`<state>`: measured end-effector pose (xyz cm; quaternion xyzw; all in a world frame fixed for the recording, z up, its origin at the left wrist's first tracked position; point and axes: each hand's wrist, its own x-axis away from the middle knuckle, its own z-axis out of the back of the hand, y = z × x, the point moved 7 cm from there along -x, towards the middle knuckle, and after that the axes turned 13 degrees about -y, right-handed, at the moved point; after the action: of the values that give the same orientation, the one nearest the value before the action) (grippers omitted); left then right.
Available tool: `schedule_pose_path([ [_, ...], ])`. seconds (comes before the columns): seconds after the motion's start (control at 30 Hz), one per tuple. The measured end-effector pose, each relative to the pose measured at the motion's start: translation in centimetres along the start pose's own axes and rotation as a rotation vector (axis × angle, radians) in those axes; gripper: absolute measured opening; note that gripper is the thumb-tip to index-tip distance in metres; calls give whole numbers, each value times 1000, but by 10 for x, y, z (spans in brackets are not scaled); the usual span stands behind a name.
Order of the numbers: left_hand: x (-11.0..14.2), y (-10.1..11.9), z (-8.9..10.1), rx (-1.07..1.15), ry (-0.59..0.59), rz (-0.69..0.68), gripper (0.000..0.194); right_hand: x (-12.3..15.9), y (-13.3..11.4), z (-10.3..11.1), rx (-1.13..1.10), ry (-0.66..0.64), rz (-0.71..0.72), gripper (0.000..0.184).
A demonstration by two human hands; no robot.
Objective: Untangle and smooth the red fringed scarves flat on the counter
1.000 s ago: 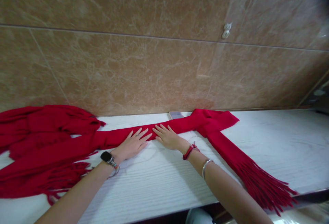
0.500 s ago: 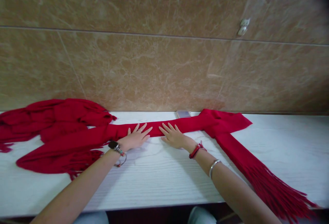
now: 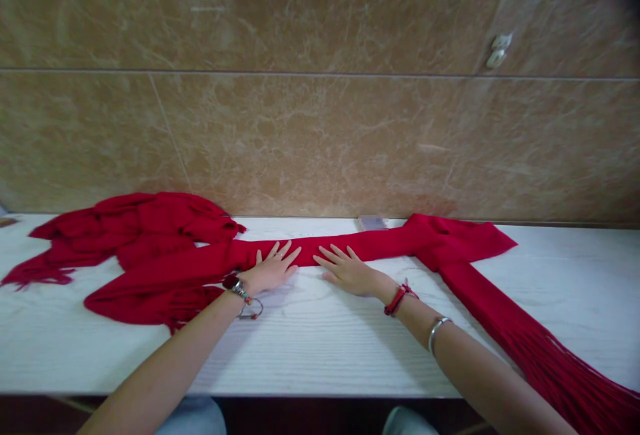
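Note:
A long red scarf (image 3: 385,243) lies across the table, folded into a narrow band in its middle. My left hand (image 3: 273,271) rests flat on this band with its fingers spread. To its right, my right hand (image 3: 347,270) also lies flat on the scarf, fingers apart. At the right the scarf bends, and a fringed end hangs toward the front edge. Toward the left it widens into a loose part with fringe, partly covered by my left forearm. Behind that is a bunched heap of red fabric (image 3: 145,225); I cannot tell whether it is a separate piece.
The white wood-grain table (image 3: 320,348) runs along a brown marbled tile wall (image 3: 300,135). A small flat card-like item (image 3: 373,223) lies behind the scarf by the wall. A small white fixture (image 3: 499,50) is stuck on the wall. My knees show under the table's front edge.
The camera view has turned left, so everything appears shifted to the right, and more of the left heap shows. Both hands stay spread on the scarf with little movement.

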<state>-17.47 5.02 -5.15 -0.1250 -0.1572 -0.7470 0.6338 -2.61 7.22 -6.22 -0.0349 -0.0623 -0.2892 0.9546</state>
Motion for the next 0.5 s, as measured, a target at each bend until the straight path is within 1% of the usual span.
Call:
schedule_pose_path([
  [0.1, 1, 1, -1, 19, -37, 6, 53, 1, 1, -1, -15, -4, -20, 51],
  [0.2, 3, 1, 1, 21, -67, 6, 55, 3, 1, 4, -38, 27, -28, 51],
  [0.27, 7, -6, 7, 1, -63, 15, 56, 3, 0, 8, -40, 69, -29, 54],
  [0.3, 11, -13, 12, -18, -47, 30, 57, 3, 0, 10, -37, 89, -33, 55],
  [0.37, 23, -36, 23, -54, 4, 92, 61, 1, 0, 11, -34, 96, -36, 56],
  [0.4, 31, -51, 29, -60, 28, 146, 63, 0, -1, 10, -35, 81, -33, 56],
  [0.5, 63, -110, 36, -5, 35, 352, 71, -2, 0, 3, -34, 15, -22, 55],
])
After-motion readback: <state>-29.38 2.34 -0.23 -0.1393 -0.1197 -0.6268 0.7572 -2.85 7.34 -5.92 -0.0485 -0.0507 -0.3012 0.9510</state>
